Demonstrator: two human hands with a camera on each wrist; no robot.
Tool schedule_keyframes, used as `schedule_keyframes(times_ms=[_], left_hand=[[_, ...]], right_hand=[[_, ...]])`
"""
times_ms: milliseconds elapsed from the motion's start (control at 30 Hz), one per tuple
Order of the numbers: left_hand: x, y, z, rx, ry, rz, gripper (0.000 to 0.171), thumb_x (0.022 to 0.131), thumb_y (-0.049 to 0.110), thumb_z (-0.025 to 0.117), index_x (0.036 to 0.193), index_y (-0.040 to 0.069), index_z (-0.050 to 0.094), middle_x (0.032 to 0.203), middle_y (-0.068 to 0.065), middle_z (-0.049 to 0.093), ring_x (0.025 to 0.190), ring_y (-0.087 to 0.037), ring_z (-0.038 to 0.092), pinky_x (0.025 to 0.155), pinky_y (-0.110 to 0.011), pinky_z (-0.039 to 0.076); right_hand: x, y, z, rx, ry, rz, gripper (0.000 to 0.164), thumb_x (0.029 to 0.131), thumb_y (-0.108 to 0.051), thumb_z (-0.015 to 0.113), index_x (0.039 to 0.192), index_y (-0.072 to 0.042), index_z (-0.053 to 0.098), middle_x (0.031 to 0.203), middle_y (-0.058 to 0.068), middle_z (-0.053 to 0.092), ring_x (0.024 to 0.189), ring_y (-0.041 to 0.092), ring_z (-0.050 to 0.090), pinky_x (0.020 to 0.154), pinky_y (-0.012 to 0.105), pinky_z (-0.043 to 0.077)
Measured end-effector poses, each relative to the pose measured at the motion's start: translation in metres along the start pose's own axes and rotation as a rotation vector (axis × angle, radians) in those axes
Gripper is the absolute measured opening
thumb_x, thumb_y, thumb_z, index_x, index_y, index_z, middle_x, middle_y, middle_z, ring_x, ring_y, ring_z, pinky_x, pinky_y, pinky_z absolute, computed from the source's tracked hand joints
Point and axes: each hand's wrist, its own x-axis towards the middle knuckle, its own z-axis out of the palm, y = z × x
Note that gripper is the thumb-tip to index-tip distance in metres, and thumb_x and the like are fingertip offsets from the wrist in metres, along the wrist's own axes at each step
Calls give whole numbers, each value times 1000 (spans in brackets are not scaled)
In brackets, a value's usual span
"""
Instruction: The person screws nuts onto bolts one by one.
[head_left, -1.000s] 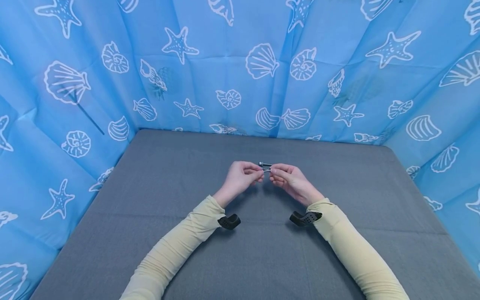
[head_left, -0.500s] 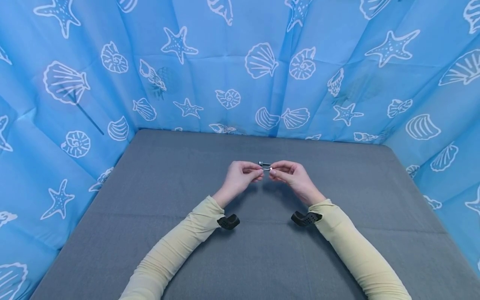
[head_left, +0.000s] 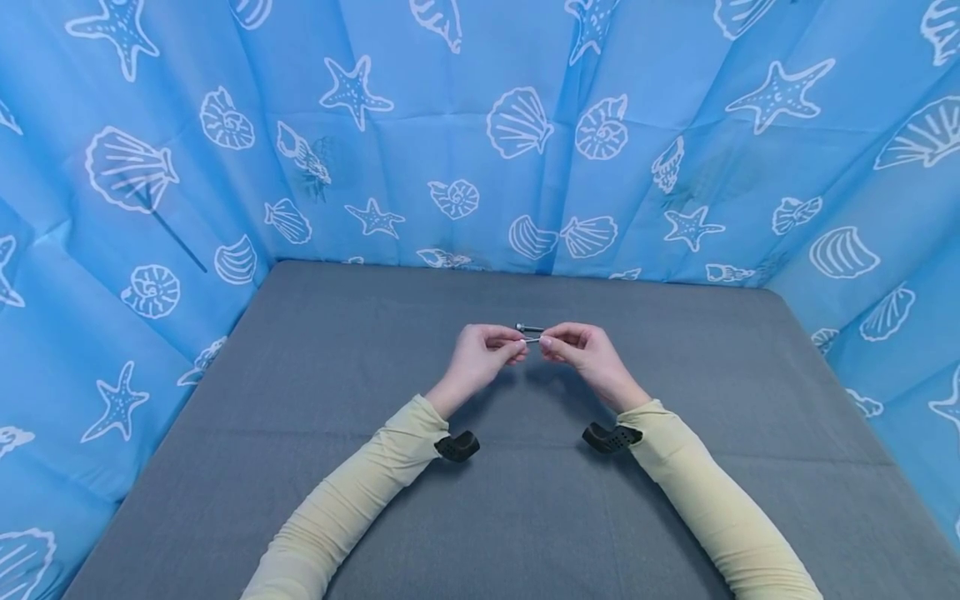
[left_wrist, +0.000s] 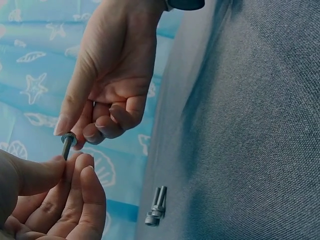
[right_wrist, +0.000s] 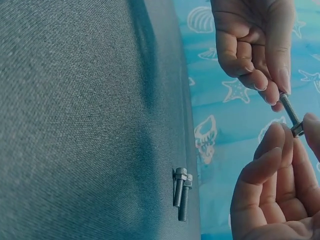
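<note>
One metal bolt [right_wrist: 290,110] bridges a person's two hands, held up over a table and pinched at both ends. The left hand [head_left: 480,354] grasps the tip of the threaded shaft between thumb and fingertips, its other fingers loosely bent. The right hand [head_left: 588,357] grips the opposite end, thumb and fingertips closed about a wider dark piece [right_wrist: 297,130]; whether it is a nut or the head cannot be told. A short stretch of thread shows between the hands, which face each other, well clear of the cloth below.

Just beyond them in the head view, two more bolts [right_wrist: 183,197] lie on the grey table [head_left: 540,508], side by side and roughly parallel. Their thick ends point the same way, toward the left in the head view; whether the two touch is unclear.

Shadows [head_left: 551,385] of the hands fall on the fabric underneath. Pale yellow sleeves [head_left: 360,492] cover both forearms to the wrist, and a black perforated mount [head_left: 611,437] juts from the inner side of the right wrist, with a matching one [head_left: 457,446] at the left. Beyond the table's rounded far corners hangs a blue curtain [head_left: 420,150], creased and printed in white with starfish, scallops and spiral shells, which wraps round both sides.
</note>
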Motion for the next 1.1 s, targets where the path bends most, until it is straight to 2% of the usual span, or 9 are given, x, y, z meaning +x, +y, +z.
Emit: schedule_keyframes(times_ms=[167, 300, 467, 600, 733, 833, 933, 1100], left_hand=[[-1, 0, -1, -5, -6, -12, 18, 92, 4, 64, 104, -9, 68, 87, -9, 72, 78, -16, 70, 72, -34, 58], [-1, 0, -1, -15, -4, -6, 18, 92, 3, 64, 104, -10, 68, 86, -10, 72, 77, -16, 70, 69, -29, 58], [-1, -1, -2, -7, 8, 15, 19, 92, 3, 64, 104, -10, 68, 86, -10, 72, 76, -16, 70, 71, -34, 58], [-1, -1, -3, 7, 13, 24, 19, 92, 4, 64, 104, -10, 68, 85, -10, 72, 76, -15, 70, 71, -35, 58], [0, -1, -4, 7, 8, 32, 18, 91, 3, 64, 104, -10, 68, 85, -10, 72, 76, -15, 70, 71, -36, 58], [0, -1, -4, 4, 1, 33, 18, 92, 3, 64, 104, -9, 68, 85, -10, 72, 76, -16, 70, 73, -39, 58], [0, -1, -4, 2, -6, 25, 18, 92, 3, 63, 104, -10, 68, 85, -10, 72, 76, -16, 70, 74, -42, 57], [0, -1, -4, 0, -2, 22, 18, 92, 3, 63, 104, -10, 68, 85, -10, 72, 75, -16, 70, 71, -36, 58]], right_hand=[[0, 0, 1, 28, -6, -11, 40, 92, -19, 66, 114, 13, 58, 103, 30, 63, 86, 21, 67, 84, 46, 53], [0, -1, 1, 60, -16, -47, 34, 91, -14, 67, 111, 12, 59, 104, 32, 62, 88, 25, 68, 81, 43, 55], [-1, -3, 1, 57, -27, -72, 38, 89, -11, 69, 113, 16, 56, 104, 31, 63, 89, 27, 68, 84, 52, 51], [0, -5, 1, 31, -29, -72, 36, 89, -11, 69, 111, 16, 57, 105, 33, 62, 88, 24, 69, 83, 48, 53], [1, -6, 1, -33, -20, -64, 34, 91, -16, 68, 109, 11, 62, 102, 30, 64, 87, 22, 68, 78, 37, 56], [1, -7, 1, -66, -17, -55, 33, 92, -20, 67, 107, 9, 63, 99, 28, 65, 84, 22, 68, 75, 33, 56], [1, -7, 1, -50, -25, -58, 31, 91, -17, 67, 108, 8, 62, 97, 24, 67, 84, 21, 68, 75, 35, 56], [1, -8, 1, -1, -48, -86, 32, 90, -11, 67, 111, 12, 58, 96, 17, 68, 85, 23, 69, 78, 46, 55]])
